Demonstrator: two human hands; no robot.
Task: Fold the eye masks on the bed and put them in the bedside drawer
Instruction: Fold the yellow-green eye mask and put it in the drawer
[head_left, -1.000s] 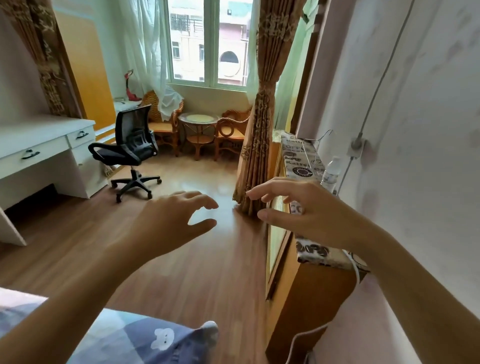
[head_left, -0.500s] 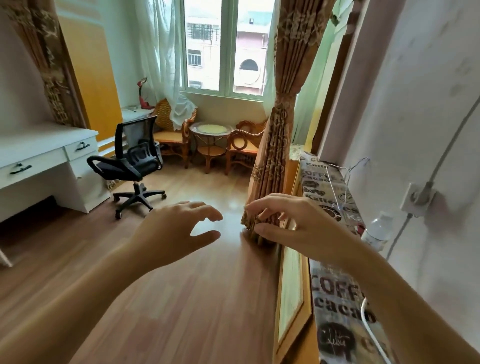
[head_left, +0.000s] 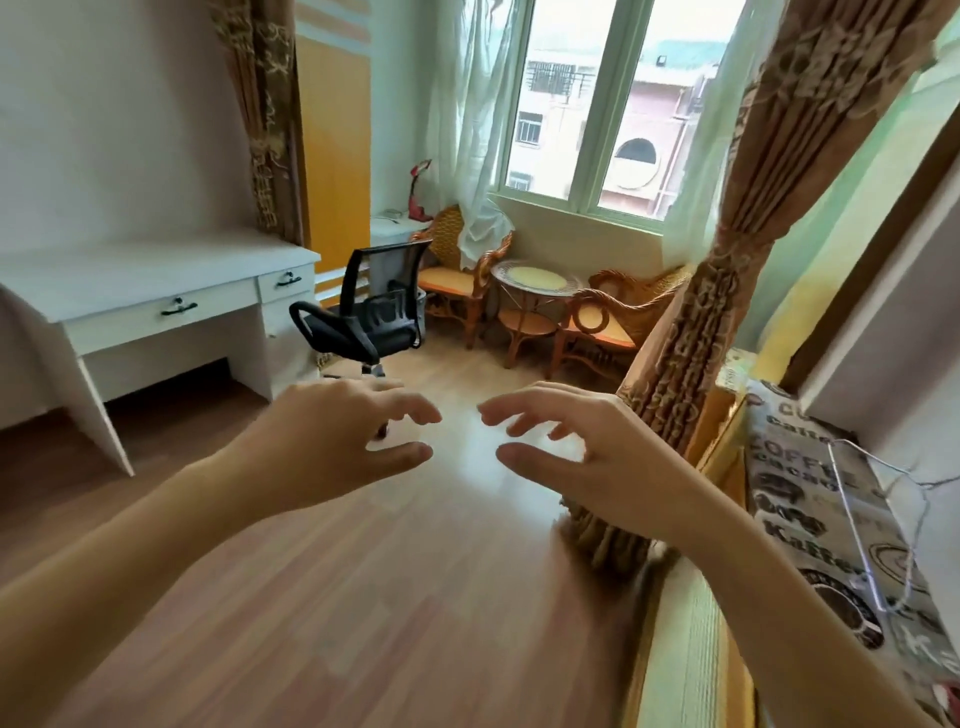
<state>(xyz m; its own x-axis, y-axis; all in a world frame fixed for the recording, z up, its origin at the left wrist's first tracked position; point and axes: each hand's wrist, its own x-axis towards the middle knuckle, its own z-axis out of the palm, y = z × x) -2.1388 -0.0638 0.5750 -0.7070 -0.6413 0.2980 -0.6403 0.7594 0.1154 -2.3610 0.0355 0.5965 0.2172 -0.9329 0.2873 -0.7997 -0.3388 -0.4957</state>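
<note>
Hands (head_left: 467, 447) hover apart, empty, above floor (head_left: 363, 597).

A black office chair (head_left: 363, 322) stands on the wooden floor (head_left: 363, 597) beside a white desk (head_left: 156, 291), with wicker chairs (head_left: 602, 322) and a round table (head_left: 535, 286) under the window (head_left: 597, 104).

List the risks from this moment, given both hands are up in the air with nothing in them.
1. Neither the left hand nor the right hand holds an eye mask, and no mask or bed is in view, so the folding may not have started.
2. The right hand is raised close to the tied curtain and could brush it.
3. A thin wire hanger lies on the patterned cloth on the right; a forearm sweeping down there might snag it.
</note>
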